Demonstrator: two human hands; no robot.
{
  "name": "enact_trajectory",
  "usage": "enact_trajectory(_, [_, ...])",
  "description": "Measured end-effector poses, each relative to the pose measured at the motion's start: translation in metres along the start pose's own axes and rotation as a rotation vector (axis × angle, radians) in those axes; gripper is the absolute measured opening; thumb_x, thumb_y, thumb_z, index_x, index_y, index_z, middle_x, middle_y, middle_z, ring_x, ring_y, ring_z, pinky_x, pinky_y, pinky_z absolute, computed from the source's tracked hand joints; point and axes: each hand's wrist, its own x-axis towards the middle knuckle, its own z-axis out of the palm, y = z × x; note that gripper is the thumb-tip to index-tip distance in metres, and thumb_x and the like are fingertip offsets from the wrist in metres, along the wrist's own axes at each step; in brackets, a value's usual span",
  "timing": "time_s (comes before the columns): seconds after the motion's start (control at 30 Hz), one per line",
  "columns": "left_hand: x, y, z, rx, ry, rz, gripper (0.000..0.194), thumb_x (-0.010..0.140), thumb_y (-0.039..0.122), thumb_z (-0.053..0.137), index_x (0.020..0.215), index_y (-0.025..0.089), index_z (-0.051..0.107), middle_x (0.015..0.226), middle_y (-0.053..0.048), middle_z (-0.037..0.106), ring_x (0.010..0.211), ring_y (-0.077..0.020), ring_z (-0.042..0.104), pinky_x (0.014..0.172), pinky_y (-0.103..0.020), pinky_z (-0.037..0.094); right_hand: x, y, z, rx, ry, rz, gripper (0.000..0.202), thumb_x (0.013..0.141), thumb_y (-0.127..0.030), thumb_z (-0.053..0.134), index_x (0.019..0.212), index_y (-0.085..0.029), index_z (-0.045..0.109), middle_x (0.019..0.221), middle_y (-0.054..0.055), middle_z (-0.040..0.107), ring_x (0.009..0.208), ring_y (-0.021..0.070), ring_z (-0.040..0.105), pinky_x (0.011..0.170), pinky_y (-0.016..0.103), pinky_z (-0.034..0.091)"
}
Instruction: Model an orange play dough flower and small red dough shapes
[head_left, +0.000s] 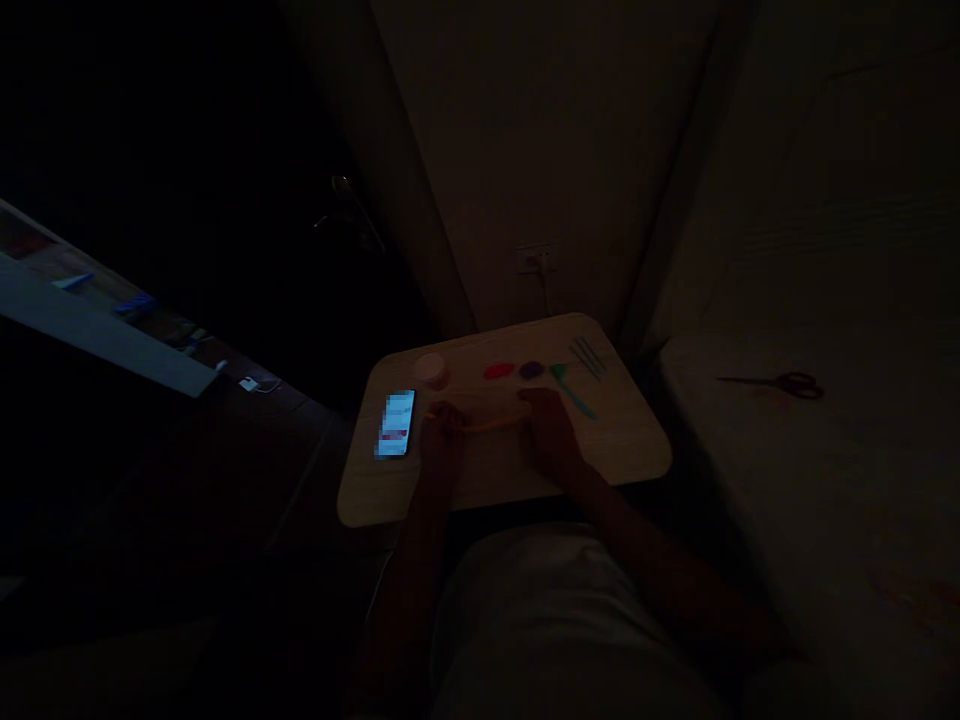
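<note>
Both hands are over a small wooden table (495,480) in very dim light. Between them stretches a long, thin orange strand (491,425), its material hard to make out. My left hand (444,425) closes round the strand's left end. At the right end, my right hand (546,425) has curled fingers on it. Beyond the hands lie a flat red lump (499,370) and a purple lump (532,370). Beside them is a green piece (558,371) against a teal stick (579,398). A lit phone (395,425) lies left of my left hand.
A pale round tub (430,370) stands at the table's back left. Several thin sticks (589,357) lie at the back right. Scissors (795,384) rest on a pale surface to the right. A wall socket (536,260) is behind the table, and a dark door with a handle (341,185) stands left.
</note>
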Motion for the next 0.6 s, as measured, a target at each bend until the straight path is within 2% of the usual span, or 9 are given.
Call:
enact_trajectory(0.07, [0.0, -0.001, 0.001, -0.006, 0.004, -0.001, 0.016, 0.075, 0.015, 0.073, 0.079, 0.019, 0.058, 0.068, 0.005, 0.054, 0.057, -0.0072, 0.049, 0.063, -0.024, 0.045, -0.007, -0.013, -0.002, -0.091, -0.003, -0.073, 0.057, 0.083, -0.011, 0.049, 0.14, -0.013, 0.053, 0.132, 0.02, 0.06, 0.126, 0.0353, 0.052, 0.112, 0.056, 0.039])
enact_trajectory(0.13, [0.0, -0.001, 0.003, 0.008, -0.007, -0.006, 0.017, 0.078, 0.017, 0.073, 0.079, 0.019, 0.056, 0.068, 0.006, 0.052, 0.056, -0.0065, 0.048, 0.062, -0.023, 0.044, -0.014, -0.025, 0.002, -0.146, -0.07, -0.14, 0.062, 0.088, -0.016, 0.05, 0.149, -0.011, 0.045, 0.144, 0.022, 0.054, 0.136, 0.0362, 0.046, 0.117, 0.057, 0.034])
enact_trajectory(0.2, [-0.001, 0.0, 0.004, 0.025, -0.013, -0.021, 0.017, 0.079, 0.019, 0.073, 0.079, 0.019, 0.055, 0.068, 0.005, 0.052, 0.056, -0.0066, 0.047, 0.061, -0.022, 0.044, -0.021, -0.03, 0.012, -0.203, -0.183, -0.197, 0.068, 0.093, -0.027, 0.054, 0.155, -0.007, 0.036, 0.156, 0.024, 0.043, 0.148, 0.0382, 0.034, 0.121, 0.057, 0.028])
enact_trajectory(0.27, [-0.001, 0.002, 0.004, 0.018, -0.01, -0.035, 0.015, 0.08, 0.02, 0.071, 0.081, 0.019, 0.057, 0.069, 0.004, 0.052, 0.056, -0.0068, 0.046, 0.061, -0.022, 0.043, -0.026, -0.03, 0.025, -0.263, -0.271, -0.213, 0.076, 0.094, -0.038, 0.059, 0.156, -0.002, 0.034, 0.16, 0.027, 0.037, 0.152, 0.0416, 0.027, 0.123, 0.059, 0.024])
enact_trajectory(0.4, [0.0, 0.003, 0.001, -0.06, -0.041, -0.064, 0.009, 0.081, 0.016, 0.068, 0.085, 0.017, 0.06, 0.068, 0.004, 0.05, 0.057, -0.0071, 0.047, 0.061, -0.021, 0.043, -0.024, -0.021, 0.044, -0.399, -0.35, -0.205, 0.085, 0.092, -0.053, 0.062, 0.152, 0.004, 0.039, 0.16, 0.033, 0.033, 0.152, 0.0457, 0.025, 0.123, 0.062, 0.021])
enact_trajectory(0.5, [0.005, 0.001, 0.0, -0.113, -0.076, -0.085, 0.008, 0.082, 0.015, 0.067, 0.086, 0.016, 0.061, 0.067, 0.004, 0.05, 0.058, -0.0081, 0.049, 0.061, -0.022, 0.043, -0.008, -0.015, 0.049, -0.477, -0.389, -0.237, 0.088, 0.094, -0.058, 0.058, 0.148, 0.009, 0.042, 0.157, 0.036, 0.036, 0.15, 0.0462, 0.029, 0.124, 0.061, 0.018])
enact_trajectory(0.6, [0.011, -0.003, -0.002, -0.134, -0.065, -0.053, 0.006, 0.082, 0.016, 0.068, 0.085, 0.016, 0.062, 0.071, 0.001, 0.054, 0.063, -0.0105, 0.053, 0.066, -0.026, 0.046, 0.009, -0.01, 0.052, -0.5, -0.435, -0.264, 0.088, 0.094, -0.061, 0.056, 0.145, 0.01, 0.045, 0.154, 0.035, 0.041, 0.148, 0.0444, 0.034, 0.124, 0.058, 0.023])
